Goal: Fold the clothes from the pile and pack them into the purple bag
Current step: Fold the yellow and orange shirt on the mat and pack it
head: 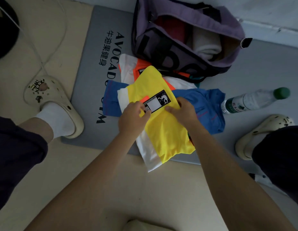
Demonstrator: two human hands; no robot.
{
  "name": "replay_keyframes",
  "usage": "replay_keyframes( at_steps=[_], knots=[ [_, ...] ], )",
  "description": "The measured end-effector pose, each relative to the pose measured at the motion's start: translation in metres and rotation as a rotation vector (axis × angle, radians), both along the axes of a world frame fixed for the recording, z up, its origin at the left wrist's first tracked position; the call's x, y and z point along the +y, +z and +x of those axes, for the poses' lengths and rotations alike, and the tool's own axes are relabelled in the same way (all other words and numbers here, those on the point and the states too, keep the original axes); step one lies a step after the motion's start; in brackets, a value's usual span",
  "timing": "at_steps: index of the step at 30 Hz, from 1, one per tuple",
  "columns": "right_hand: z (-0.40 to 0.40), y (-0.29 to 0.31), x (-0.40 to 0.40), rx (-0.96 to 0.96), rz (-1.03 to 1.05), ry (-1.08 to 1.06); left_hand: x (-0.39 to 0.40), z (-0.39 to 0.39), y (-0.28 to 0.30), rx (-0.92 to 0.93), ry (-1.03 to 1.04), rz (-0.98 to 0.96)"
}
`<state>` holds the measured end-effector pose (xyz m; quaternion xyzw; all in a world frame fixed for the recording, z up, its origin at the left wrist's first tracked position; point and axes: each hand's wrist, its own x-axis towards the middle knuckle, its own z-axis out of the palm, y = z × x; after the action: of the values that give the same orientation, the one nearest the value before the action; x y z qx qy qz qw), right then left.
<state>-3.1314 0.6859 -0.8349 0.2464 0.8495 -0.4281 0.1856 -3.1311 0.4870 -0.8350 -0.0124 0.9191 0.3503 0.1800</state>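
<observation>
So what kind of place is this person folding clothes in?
Probably a gym, or a room by one. The grey floor mat is printed with "AVOCADO" and Chinese characters for fitness, an open purple bag holds folded clothes, and a water bottle lies on the floor.

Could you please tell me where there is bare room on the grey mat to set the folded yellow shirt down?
Bare grey mat lies right of the purple bag, beyond the water bottle. The clothes pile crowds the middle, where both hands hold the yellow shirt.
</observation>
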Motion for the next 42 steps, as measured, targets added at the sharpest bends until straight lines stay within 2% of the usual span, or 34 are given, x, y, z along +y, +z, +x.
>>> replay_keyframes(
  at_steps=[2, 4, 10, 13, 18, 20, 22, 24, 27, 29, 31, 34, 38, 40, 42],
  knots=[
    [0.007, -0.002, 0.006, -0.002, 0.012, -0.052, 0.02, -0.012, 0.0, -0.009, -0.227, 0.027],
    [0.02, -0.003, 0.013, -0.022, 0.044, -0.064, 0.033, -0.017, -0.007, -0.057, -0.344, -0.035],
    [0.062, -0.007, 0.036, -0.303, 0.144, 0.259, 0.042, -0.018, -0.03, -0.034, -0.378, -0.151],
    [0.073, -0.005, 0.059, -0.334, -0.046, 0.094, 0.039, -0.01, -0.037, -0.037, -0.406, -0.174],
    [0.106, -0.006, 0.088, -0.278, -0.134, -0.171, 0.042, -0.002, -0.042, -0.025, -0.397, -0.204],
    [0.118, -0.011, 0.095, -0.262, -0.045, -0.185, 0.042, -0.001, -0.042, 0.01, -0.418, -0.286],
    [0.122, -0.01, 0.098, -0.229, 0.14, -0.15, 0.039, -0.001, -0.039, 0.002, -0.433, -0.322],
    [0.116, 0.0, 0.093, -0.09, 0.282, -0.165, 0.038, -0.002, -0.035, -0.026, -0.437, -0.284],
    [0.081, 0.02, 0.065, 0.183, 0.312, -0.161, 0.032, -0.005, -0.029, -0.031, -0.368, -0.089],
    [0.049, 0.025, 0.036, 0.306, 0.25, -0.026, 0.026, -0.008, -0.027, 0.002, -0.284, 0.008],
    [0.019, 0.022, 0.008, 0.363, 0.209, 0.125, 0.017, -0.014, -0.025, 0.025, -0.211, 0.019],
    [-0.017, 0.007, -0.016, 0.269, 0.243, 0.254, -0.001, -0.025, -0.028, 0.027, -0.226, -0.07],
    [-0.038, -0.011, -0.015, 0.144, 0.291, 0.266, -0.033, -0.033, -0.037, 0.022, -0.194, -0.301],
    [-0.04, -0.017, -0.013, 0.153, 0.283, 0.252, -0.047, -0.029, -0.042, 0.023, -0.013, -0.341],
    [-0.042, -0.019, -0.013, 0.159, 0.281, 0.248, -0.054, -0.021, -0.042, -0.032, 0.346, -0.221]
  ],
)
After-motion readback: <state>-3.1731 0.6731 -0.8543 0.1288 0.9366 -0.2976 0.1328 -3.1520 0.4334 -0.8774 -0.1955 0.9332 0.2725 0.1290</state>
